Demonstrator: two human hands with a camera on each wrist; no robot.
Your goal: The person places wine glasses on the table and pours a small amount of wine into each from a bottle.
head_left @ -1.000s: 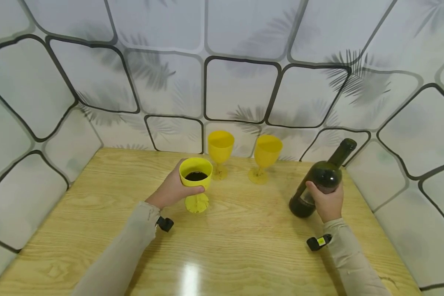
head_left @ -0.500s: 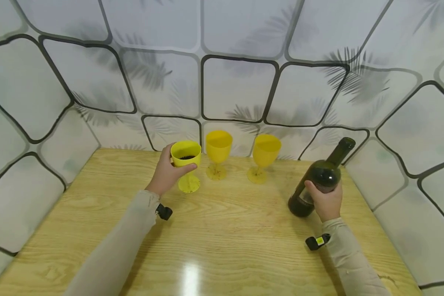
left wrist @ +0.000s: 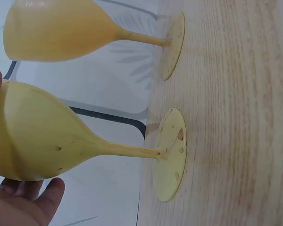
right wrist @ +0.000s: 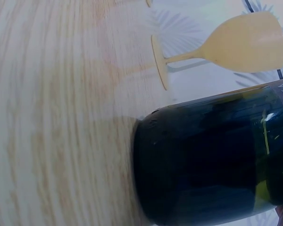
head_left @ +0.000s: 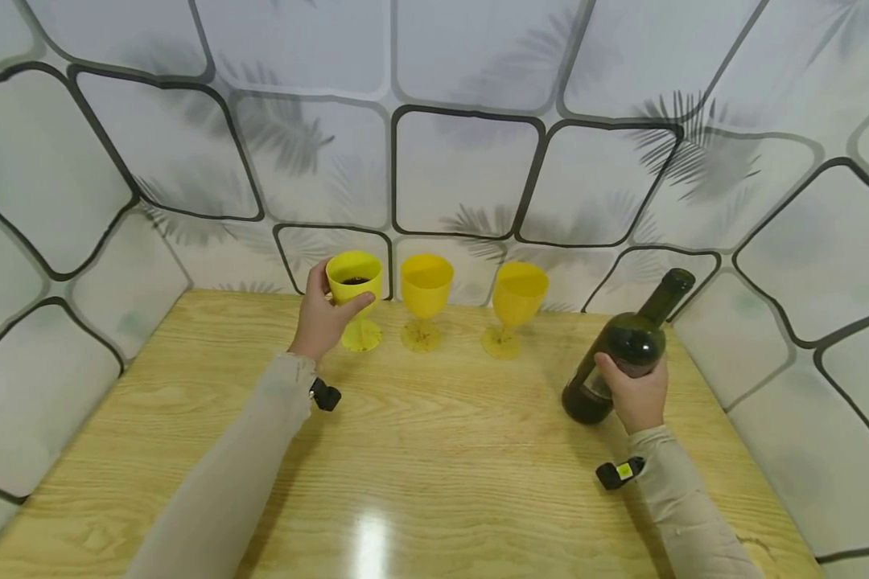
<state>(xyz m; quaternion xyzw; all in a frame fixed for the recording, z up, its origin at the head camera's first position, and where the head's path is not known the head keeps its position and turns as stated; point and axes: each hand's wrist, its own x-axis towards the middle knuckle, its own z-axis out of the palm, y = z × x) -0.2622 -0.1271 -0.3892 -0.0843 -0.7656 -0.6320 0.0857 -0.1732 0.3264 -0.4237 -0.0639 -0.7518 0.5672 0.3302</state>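
left hand: wrapped round filled cup, 11 o'clock on table, foot down
right hand: clasping bottle, 3 o'clock, standing
empty cups: beside filled cup

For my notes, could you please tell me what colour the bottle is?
The bottle is dark green glass, seen best in the head view.

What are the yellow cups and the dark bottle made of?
The yellow cups look like matte plastic: solid colour, no see-through shine. The bottle in the right hand looks like dark green glass, glossy with bright reflections. The table looks like varnished wood, with visible grain.
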